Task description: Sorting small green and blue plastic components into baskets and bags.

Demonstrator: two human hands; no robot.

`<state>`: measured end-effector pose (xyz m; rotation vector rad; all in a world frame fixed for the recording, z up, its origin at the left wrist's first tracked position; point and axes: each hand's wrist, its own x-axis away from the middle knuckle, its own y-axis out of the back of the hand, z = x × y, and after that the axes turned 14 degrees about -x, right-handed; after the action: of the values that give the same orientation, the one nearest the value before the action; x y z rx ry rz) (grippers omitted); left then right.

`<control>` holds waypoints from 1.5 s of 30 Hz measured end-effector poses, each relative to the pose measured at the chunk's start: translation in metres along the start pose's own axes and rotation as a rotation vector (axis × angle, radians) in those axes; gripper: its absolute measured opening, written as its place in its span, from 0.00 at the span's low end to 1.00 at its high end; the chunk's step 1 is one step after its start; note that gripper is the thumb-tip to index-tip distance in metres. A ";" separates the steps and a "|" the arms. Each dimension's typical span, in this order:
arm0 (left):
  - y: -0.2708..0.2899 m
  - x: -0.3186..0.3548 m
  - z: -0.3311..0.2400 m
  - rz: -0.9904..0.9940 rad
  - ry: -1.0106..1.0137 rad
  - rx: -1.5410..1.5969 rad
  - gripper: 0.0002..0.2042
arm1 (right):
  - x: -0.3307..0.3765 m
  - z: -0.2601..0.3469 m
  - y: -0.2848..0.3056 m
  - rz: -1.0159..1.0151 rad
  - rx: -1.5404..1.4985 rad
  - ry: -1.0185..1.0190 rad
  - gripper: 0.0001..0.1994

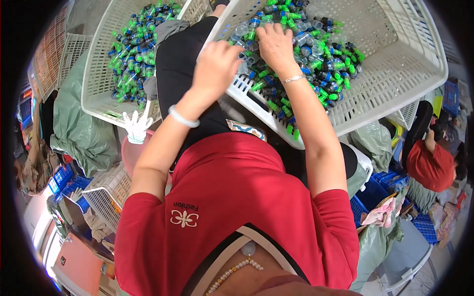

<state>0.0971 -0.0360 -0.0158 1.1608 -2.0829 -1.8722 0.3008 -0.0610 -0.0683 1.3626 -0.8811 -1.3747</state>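
Lying beneath and around the right hand (275,47), small plastic pieces (328,61) in green, blue and clear are heaped in a white crate (375,93). Its fingers are bent and slightly spread; whether anything is pinched cannot be told. The left hand (215,69) (blurred, its fingers curled) is seen by the crate's left side, its grip unclear. Farther left, a second crate (95,74) is filled with similar pieces.
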 end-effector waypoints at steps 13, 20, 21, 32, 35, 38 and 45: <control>-0.112 -0.091 0.005 0.191 0.162 -0.182 0.16 | 0.070 0.006 0.069 -0.338 -0.886 -0.550 0.16; -0.066 -0.062 0.008 0.367 0.510 0.831 0.20 | 0.085 0.010 0.087 -0.505 -1.400 -0.792 0.16; -0.049 -0.058 0.006 0.521 0.701 1.234 0.19 | 0.084 0.015 0.086 -0.505 -1.383 -0.740 0.15; 0.004 -0.021 -0.022 0.664 0.397 1.276 0.17 | 0.080 0.028 0.116 -0.230 -1.237 -0.528 0.12; 0.005 -0.013 -0.023 0.687 0.290 1.107 0.17 | 0.085 0.031 0.118 -0.195 -1.416 -0.624 0.11; 0.008 -0.007 -0.028 0.536 0.162 0.903 0.18 | 0.085 0.041 0.120 -0.213 -1.552 -0.638 0.11; 0.017 -0.003 -0.043 0.241 -0.064 0.654 0.19 | 0.089 0.052 0.122 -0.146 -1.474 -0.688 0.11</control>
<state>0.1151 -0.0699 0.0105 0.8792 -2.8281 -1.1604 0.2760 -0.1852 0.0286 -0.2036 0.0256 -1.9590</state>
